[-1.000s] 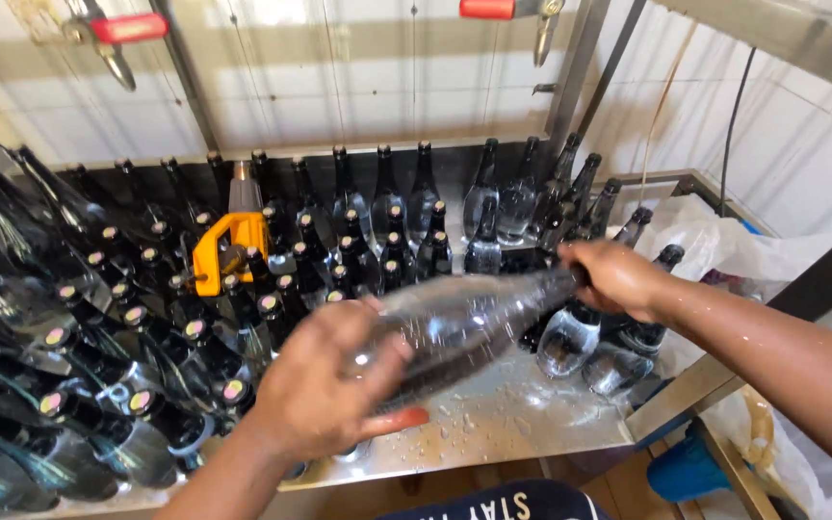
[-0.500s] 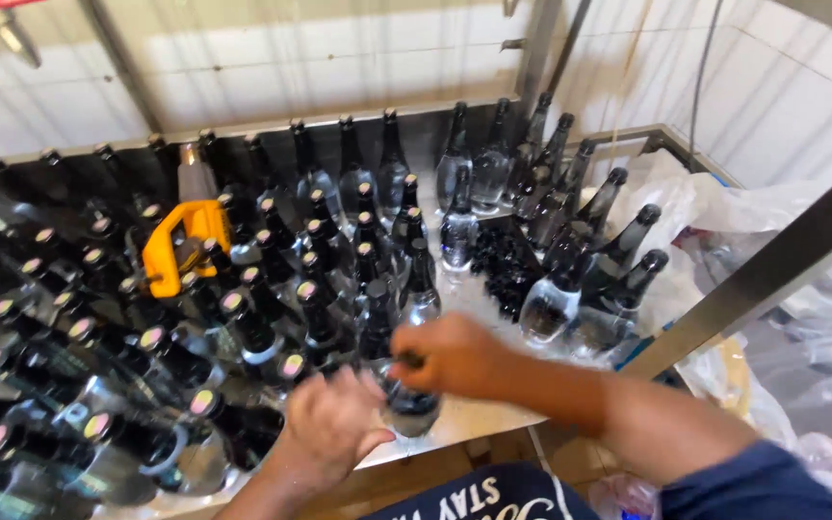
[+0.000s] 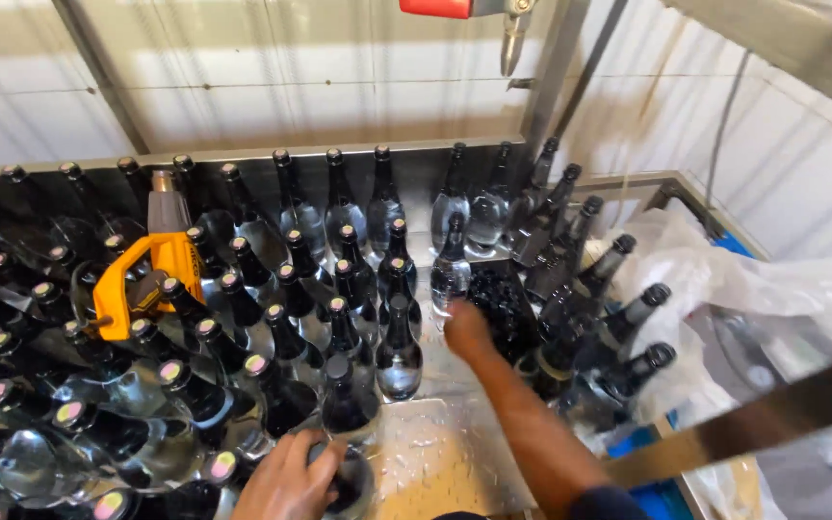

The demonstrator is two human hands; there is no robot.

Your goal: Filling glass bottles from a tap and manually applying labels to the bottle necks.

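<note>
Dozens of dark capped bottles (image 3: 291,279) crowding a wet metal surface (image 3: 445,453). Left hand (image 3: 291,479), fingers clenched round a dark bottle (image 3: 347,404) at the near edge. Right hand (image 3: 466,330) reaching among upright bottles beside a clear one (image 3: 451,272), grip impossible to tell

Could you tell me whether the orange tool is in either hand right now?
No, the orange tool lies among the bottles at the left, apart from both the left hand and the right hand.

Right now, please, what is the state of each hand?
Left hand: closed around a dark bottle at the near edge.
Right hand: reaching among upright bottles; its grip cannot be told.
</note>
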